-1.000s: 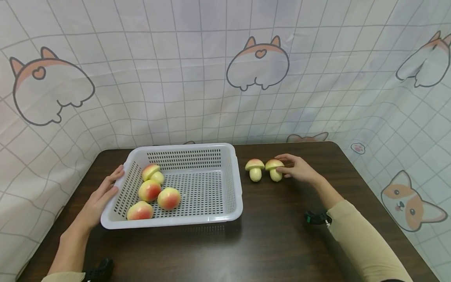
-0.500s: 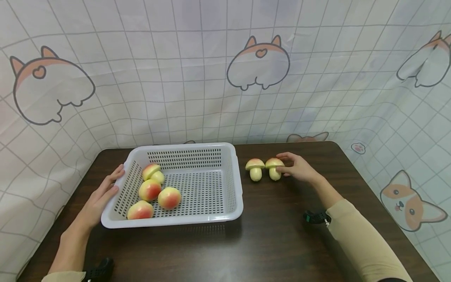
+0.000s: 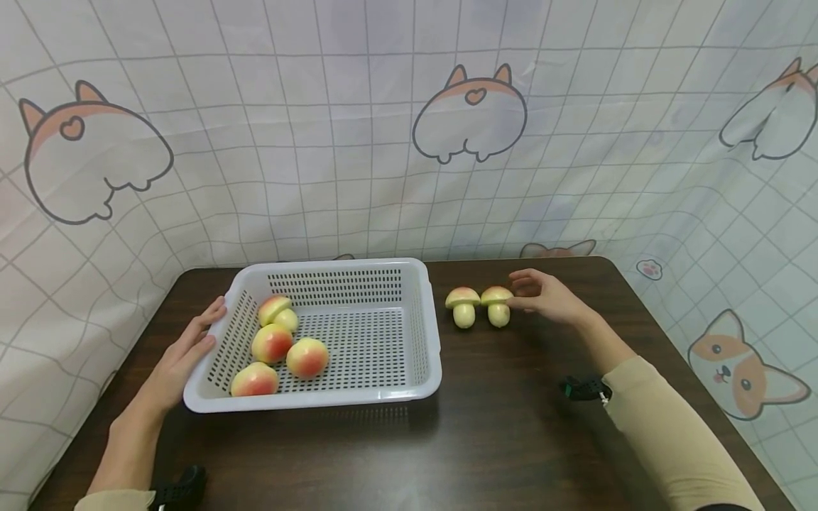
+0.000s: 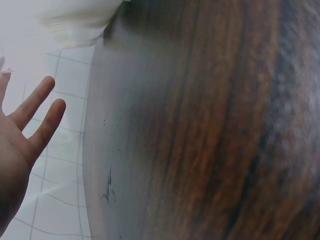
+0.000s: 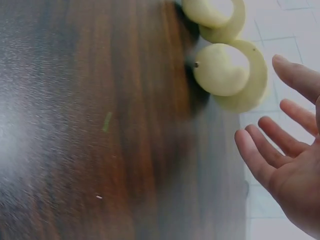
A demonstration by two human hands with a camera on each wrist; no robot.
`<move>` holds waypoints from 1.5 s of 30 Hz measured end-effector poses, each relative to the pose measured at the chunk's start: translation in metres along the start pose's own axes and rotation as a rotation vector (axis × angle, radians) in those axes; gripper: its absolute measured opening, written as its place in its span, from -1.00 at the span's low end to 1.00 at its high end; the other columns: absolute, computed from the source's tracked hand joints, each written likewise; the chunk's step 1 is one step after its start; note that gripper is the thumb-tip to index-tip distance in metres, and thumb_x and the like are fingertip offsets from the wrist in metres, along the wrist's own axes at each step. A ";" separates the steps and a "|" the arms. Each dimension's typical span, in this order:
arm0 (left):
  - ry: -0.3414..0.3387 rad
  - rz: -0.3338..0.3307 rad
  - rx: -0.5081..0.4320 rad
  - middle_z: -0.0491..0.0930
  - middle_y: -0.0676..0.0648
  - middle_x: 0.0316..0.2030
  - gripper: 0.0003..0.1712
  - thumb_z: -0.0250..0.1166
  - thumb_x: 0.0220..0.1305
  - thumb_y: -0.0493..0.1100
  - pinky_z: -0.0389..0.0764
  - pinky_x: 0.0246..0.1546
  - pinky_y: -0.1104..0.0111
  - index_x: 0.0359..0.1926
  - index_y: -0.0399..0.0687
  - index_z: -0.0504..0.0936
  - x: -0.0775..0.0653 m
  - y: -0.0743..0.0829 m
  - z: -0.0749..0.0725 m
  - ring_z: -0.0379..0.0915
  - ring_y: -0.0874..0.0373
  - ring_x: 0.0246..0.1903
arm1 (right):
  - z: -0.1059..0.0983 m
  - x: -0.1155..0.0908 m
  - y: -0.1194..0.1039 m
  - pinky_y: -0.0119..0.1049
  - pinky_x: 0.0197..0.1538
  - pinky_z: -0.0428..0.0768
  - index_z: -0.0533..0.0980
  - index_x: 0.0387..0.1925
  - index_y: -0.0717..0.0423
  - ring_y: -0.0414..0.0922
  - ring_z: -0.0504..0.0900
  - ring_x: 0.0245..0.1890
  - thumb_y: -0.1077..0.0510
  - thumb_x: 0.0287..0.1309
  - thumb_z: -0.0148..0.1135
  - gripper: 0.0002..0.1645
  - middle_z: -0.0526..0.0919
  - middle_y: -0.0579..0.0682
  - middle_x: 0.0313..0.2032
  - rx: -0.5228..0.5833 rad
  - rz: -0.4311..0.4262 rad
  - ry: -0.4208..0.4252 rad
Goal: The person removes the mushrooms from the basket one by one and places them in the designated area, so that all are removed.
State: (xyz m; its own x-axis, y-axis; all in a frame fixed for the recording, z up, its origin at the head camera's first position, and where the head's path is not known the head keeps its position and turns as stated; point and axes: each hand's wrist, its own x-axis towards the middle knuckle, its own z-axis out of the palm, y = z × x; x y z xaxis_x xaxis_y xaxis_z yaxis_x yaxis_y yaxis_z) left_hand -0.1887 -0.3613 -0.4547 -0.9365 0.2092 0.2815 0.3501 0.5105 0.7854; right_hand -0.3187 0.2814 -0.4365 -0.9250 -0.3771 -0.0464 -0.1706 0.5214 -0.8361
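Note:
Two toy mushrooms with red-yellow caps stand side by side on the table: the left mushroom and the right mushroom. Just right of them is my right hand, its fingers spread and loosely bent around nothing; in the right wrist view a gap shows between the hand and the nearer mushroom. My left hand rests with extended fingers along the left wall of a white perforated basket. Inside the basket lie one mushroom and three peach-like toy fruits.
The dark wood table carries everything. A white grid-patterned curtain with corgi drawings hangs behind and beside it. Black bands sit on both wrists.
My right hand has drawn back slightly to the right from the right mushroom, its fingers parting from it. The left hand and the basket stay where they were.

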 end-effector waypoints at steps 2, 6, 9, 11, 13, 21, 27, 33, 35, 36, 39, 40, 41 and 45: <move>0.000 0.001 0.001 -0.10 -0.02 0.63 -0.40 -0.12 0.62 -0.15 0.61 -0.19 0.45 0.60 -0.02 0.13 0.000 0.000 0.000 0.29 0.49 0.14 | -0.004 -0.001 -0.005 0.11 0.12 0.57 0.24 0.47 0.25 0.29 0.42 0.29 0.04 0.38 0.35 -0.20 0.34 0.38 0.36 -0.019 -0.005 0.002; 0.002 0.001 -0.008 -0.09 -0.01 0.63 -0.41 -0.12 0.62 -0.15 0.62 -0.20 0.44 0.59 -0.03 0.15 0.001 0.000 0.000 0.29 0.46 0.13 | -0.010 -0.001 -0.016 0.17 0.15 0.52 0.26 0.47 0.22 0.29 0.40 0.32 0.00 0.37 0.35 -0.20 0.35 0.34 0.37 -0.072 -0.026 0.010; 0.003 0.001 -0.014 -0.08 0.02 0.63 -0.41 -0.12 0.62 -0.16 0.62 -0.21 0.43 0.59 -0.03 0.15 0.001 0.000 -0.001 0.29 0.46 0.14 | -0.012 0.001 -0.029 0.22 0.16 0.49 0.26 0.47 0.21 0.29 0.36 0.34 -0.01 0.39 0.34 -0.21 0.34 0.33 0.38 -0.112 -0.034 0.012; 0.002 -0.001 -0.013 -0.08 0.04 0.63 -0.41 -0.12 0.62 -0.15 0.62 -0.21 0.44 0.59 -0.02 0.16 0.001 0.000 -0.002 0.29 0.47 0.14 | -0.012 0.003 -0.037 0.22 0.15 0.49 0.27 0.47 0.19 0.28 0.36 0.34 -0.03 0.39 0.34 -0.21 0.36 0.30 0.39 -0.134 -0.040 0.015; 0.003 -0.002 -0.012 -0.08 0.04 0.63 -0.41 -0.12 0.62 -0.15 0.62 -0.21 0.44 0.59 -0.02 0.16 0.000 0.000 -0.002 0.30 0.46 0.13 | -0.011 0.006 -0.044 0.22 0.16 0.48 0.28 0.47 0.16 0.25 0.36 0.35 -0.07 0.38 0.33 -0.21 0.37 0.25 0.39 -0.148 -0.044 0.012; 0.008 0.007 -0.021 -0.07 0.01 0.63 -0.42 -0.11 0.62 -0.18 0.63 -0.25 0.43 0.57 -0.04 0.17 -0.001 -0.001 0.000 0.33 0.40 0.09 | -0.002 0.020 -0.075 0.17 0.25 0.44 0.33 0.43 0.09 0.18 0.37 0.38 -0.04 0.37 0.35 -0.28 0.39 0.18 0.39 -0.116 -0.115 -0.041; 0.009 0.017 -0.028 -0.07 0.00 0.63 -0.41 -0.11 0.61 -0.19 0.61 -0.23 0.45 0.58 -0.05 0.17 0.000 -0.001 -0.001 0.33 0.43 0.12 | 0.014 0.029 -0.103 0.16 0.23 0.46 0.38 0.40 0.07 0.14 0.43 0.33 -0.02 0.36 0.35 -0.32 0.43 0.11 0.37 -0.131 -0.179 -0.063; 0.005 -0.002 -0.014 -0.08 0.05 0.63 -0.41 -0.12 0.62 -0.16 0.62 -0.23 0.44 0.59 -0.03 0.15 0.000 -0.002 -0.001 0.33 0.44 0.11 | 0.031 0.039 -0.127 0.10 0.24 0.47 0.41 0.37 0.10 0.07 0.50 0.26 0.02 0.34 0.38 -0.34 0.50 0.05 0.32 -0.168 -0.242 -0.094; 0.006 0.000 -0.013 -0.08 0.05 0.63 -0.41 -0.12 0.62 -0.16 0.62 -0.24 0.44 0.59 -0.03 0.15 -0.001 -0.001 -0.001 0.33 0.43 0.11 | 0.037 0.042 -0.135 0.07 0.22 0.49 0.44 0.35 0.09 0.05 0.53 0.24 0.03 0.33 0.39 -0.36 0.52 0.03 0.30 -0.182 -0.261 -0.102; 0.006 0.001 -0.012 -0.08 0.05 0.63 -0.41 -0.12 0.62 -0.16 0.62 -0.24 0.44 0.59 -0.03 0.15 -0.001 -0.001 -0.001 0.33 0.43 0.11 | 0.040 0.043 -0.139 0.06 0.22 0.49 0.45 0.34 0.08 0.04 0.53 0.23 0.04 0.32 0.39 -0.38 0.53 0.02 0.29 -0.186 -0.267 -0.109; 0.006 -0.001 -0.013 -0.08 0.04 0.63 -0.41 -0.12 0.62 -0.15 0.62 -0.24 0.43 0.59 -0.03 0.16 -0.001 -0.001 0.000 0.33 0.42 0.10 | 0.049 0.045 -0.152 0.02 0.19 0.52 0.48 0.31 0.05 0.00 0.55 0.21 0.05 0.32 0.40 -0.42 0.54 -0.01 0.28 -0.199 -0.287 -0.123; 0.005 -0.001 -0.013 -0.08 0.04 0.63 -0.41 -0.12 0.62 -0.15 0.62 -0.24 0.43 0.59 -0.03 0.15 -0.001 -0.001 0.000 0.33 0.42 0.10 | 0.052 0.046 -0.155 0.01 0.19 0.52 0.49 0.30 0.05 -0.01 0.56 0.21 0.05 0.32 0.39 -0.43 0.54 -0.01 0.27 -0.203 -0.292 -0.125; 0.003 -0.004 -0.011 -0.09 0.04 0.63 -0.41 -0.13 0.63 -0.15 0.63 -0.24 0.42 0.58 -0.03 0.15 -0.001 -0.001 0.000 0.33 0.42 0.10 | 0.055 0.047 -0.159 0.00 0.18 0.53 0.49 0.29 0.05 -0.02 0.56 0.20 0.06 0.32 0.39 -0.44 0.54 -0.01 0.27 -0.198 -0.298 -0.131; 0.000 -0.002 -0.007 -0.08 0.04 0.63 -0.42 -0.13 0.63 -0.15 0.63 -0.25 0.41 0.58 -0.04 0.15 0.000 -0.002 -0.001 0.33 0.41 0.08 | 0.067 0.053 -0.169 -0.07 0.17 0.56 0.49 0.29 0.12 0.00 0.56 0.21 0.10 0.33 0.38 -0.45 0.54 0.04 0.28 -0.183 -0.321 -0.163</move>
State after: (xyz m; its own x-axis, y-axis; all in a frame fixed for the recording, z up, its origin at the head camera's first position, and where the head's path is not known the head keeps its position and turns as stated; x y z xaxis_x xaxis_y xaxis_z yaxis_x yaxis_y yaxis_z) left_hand -0.1892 -0.3629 -0.4561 -0.9372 0.2079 0.2801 0.3481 0.5047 0.7900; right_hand -0.3166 0.1219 -0.3345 -0.7517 -0.6515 0.1029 -0.5132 0.4796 -0.7118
